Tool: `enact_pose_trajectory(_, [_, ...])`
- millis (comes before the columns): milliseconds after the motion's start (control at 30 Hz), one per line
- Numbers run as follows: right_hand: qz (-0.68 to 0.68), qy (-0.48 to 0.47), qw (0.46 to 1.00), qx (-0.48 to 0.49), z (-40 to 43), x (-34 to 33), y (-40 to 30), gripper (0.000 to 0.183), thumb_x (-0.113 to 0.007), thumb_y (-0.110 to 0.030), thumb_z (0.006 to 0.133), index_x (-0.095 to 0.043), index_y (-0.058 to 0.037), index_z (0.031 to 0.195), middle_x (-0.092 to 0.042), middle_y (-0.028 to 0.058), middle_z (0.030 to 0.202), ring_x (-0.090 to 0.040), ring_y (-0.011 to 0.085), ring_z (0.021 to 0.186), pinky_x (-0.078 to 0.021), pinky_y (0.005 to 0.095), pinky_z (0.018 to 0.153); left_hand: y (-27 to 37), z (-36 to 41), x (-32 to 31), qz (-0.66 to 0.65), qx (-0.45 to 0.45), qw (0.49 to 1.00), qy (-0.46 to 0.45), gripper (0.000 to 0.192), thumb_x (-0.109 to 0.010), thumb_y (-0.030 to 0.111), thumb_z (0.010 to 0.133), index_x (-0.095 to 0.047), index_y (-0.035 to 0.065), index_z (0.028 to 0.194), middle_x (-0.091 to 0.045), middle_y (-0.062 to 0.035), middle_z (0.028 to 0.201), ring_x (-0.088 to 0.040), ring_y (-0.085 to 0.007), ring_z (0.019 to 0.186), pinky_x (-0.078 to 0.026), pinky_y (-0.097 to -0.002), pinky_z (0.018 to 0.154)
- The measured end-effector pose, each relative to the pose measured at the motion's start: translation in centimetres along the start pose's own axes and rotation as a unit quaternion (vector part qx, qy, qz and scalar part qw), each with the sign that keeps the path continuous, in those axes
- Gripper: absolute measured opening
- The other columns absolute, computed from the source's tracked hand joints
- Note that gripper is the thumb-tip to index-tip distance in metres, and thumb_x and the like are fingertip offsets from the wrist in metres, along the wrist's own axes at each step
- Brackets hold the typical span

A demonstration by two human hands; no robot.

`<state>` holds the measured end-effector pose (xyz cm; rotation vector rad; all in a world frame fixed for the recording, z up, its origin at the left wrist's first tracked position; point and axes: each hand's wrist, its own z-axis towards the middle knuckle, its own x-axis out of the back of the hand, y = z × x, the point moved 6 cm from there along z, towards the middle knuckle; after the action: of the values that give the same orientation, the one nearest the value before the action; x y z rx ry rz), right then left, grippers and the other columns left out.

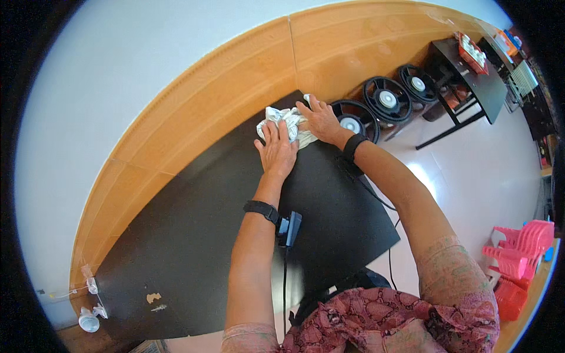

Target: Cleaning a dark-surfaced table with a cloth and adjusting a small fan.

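A crumpled white cloth (287, 121) lies at the far corner of a black tabletop (212, 212), near the wood-panelled wall. My left hand (278, 150) presses on the cloth's near left part with its fingers spread. At the cloth's right side is my right hand (322, 120), its fingers on the fabric; part of the cloth pokes out above its fingers. Both wrists wear black straps, and a small dark device (290, 228) with a cable sits at the left wrist.
Black round stands with white hubs (387, 99) line the wall at the right. Beyond them stands a dark table (485, 90) with a red basket (473, 55). Pink plastic chairs (525, 247) are stacked at the right. A torn patch (153, 298) marks the tabletop's left end.
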<state>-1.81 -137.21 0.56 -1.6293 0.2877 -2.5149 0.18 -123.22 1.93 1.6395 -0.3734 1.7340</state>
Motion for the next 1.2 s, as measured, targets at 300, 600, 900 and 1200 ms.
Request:
enact_pose_trajectory(300, [-0.022, -0.023, 0.999, -0.043, -15.4, 7.4, -3.4, 0.054, -0.059, -0.032, 0.081, -0.043, -0.0093, 0.127, -0.038, 0.0283, 0.125, -0.048, 0.0401, 0.098, -0.0398, 0.0453, 0.082, 8.3, -10.9, 0.4, -0.057, -0.101, 0.993, -0.027, 0.062, -0.067, 0.037, 0.072, -0.043, 0.0061, 0.12, -0.035, -0.0229, 0.127, -0.032, -0.0388, 0.123, -0.03, -0.0608, 0.088])
enact_pose_trajectory(600, [-0.073, -0.033, 0.991, -0.108, -28.5, 13.6, -8.0, 0.054, -0.064, -0.02, 0.075, -0.046, -0.0089, 0.125, -0.032, 0.0258, 0.134, -0.036, 0.0436, 0.118, -0.0334, 0.0487, 0.094, 14.6, -22.5, 0.7, -0.092, -0.186, 0.977, -0.055, 0.072, -0.067, 0.043, 0.072, -0.041, -0.0011, 0.122, -0.032, -0.0317, 0.131, -0.029, -0.0441, 0.126, -0.026, -0.0622, 0.091])
enact_pose_trajectory(900, [-0.054, -0.003, 0.995, -0.084, -34.5, 11.9, -16.3, 0.054, -0.064, -0.006, 0.073, -0.046, -0.0015, 0.123, -0.03, 0.0208, 0.14, -0.025, 0.0423, 0.13, -0.029, 0.0507, 0.1, 11.8, -30.4, 2.4, -0.105, -0.209, 0.971, -0.059, 0.078, -0.07, 0.045, 0.068, -0.04, -0.0046, 0.121, -0.033, -0.0322, 0.129, -0.029, -0.0448, 0.125, -0.024, -0.0634, 0.092])
enact_pose_trajectory(1200, [0.03, -0.023, 0.992, 0.117, -33.5, 7.3, -29.6, 0.045, -0.051, -0.005, 0.077, -0.048, 0.0015, 0.121, -0.031, 0.0295, 0.136, -0.036, 0.0475, 0.12, -0.0422, 0.0545, 0.085, -2.4, -42.9, 6.9, -0.049, -0.189, 0.981, 0.021, 0.068, -0.075, 0.023, 0.066, -0.043, 0.0036, 0.123, -0.04, -0.0221, 0.133, -0.037, -0.0308, 0.128, -0.025, -0.0584, 0.093])
